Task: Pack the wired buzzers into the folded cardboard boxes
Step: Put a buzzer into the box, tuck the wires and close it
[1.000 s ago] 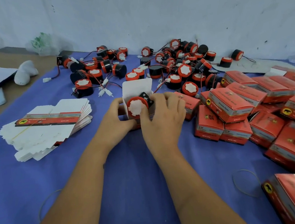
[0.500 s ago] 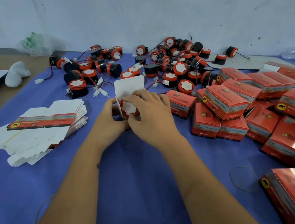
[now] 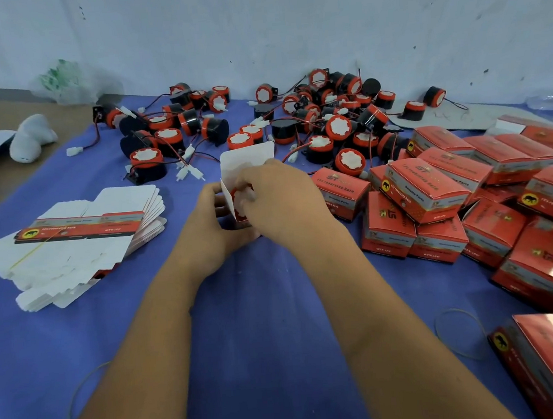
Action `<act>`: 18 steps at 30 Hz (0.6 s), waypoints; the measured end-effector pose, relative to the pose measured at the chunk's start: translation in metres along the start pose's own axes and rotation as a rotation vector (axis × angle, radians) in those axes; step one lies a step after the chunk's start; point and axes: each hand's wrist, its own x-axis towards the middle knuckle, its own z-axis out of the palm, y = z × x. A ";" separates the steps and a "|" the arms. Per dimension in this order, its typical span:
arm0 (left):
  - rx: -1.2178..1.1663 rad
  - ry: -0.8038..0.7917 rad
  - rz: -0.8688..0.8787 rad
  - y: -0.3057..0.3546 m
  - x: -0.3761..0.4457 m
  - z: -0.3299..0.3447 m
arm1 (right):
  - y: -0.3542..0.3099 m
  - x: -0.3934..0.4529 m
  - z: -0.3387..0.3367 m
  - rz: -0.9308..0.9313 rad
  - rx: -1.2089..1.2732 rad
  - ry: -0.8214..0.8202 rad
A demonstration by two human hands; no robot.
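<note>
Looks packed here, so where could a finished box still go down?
Bare blue cloth lies near the person, between the flat carton stack and the closed red boxes. The far side is crowded with loose buzzers.

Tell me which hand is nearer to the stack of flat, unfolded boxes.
Left. The left hand holds the open box just right of the flat box stack; the right hand is farther right, pressing the buzzer in.

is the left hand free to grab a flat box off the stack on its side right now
Probably not yet. The left hand grips the open box while the right hand pushes a buzzer in. Nothing lies between it and the flat box stack; it only needs to let go.
</note>
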 end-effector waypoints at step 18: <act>0.036 0.095 0.008 0.003 -0.001 0.001 | -0.003 -0.018 0.049 0.062 0.165 0.531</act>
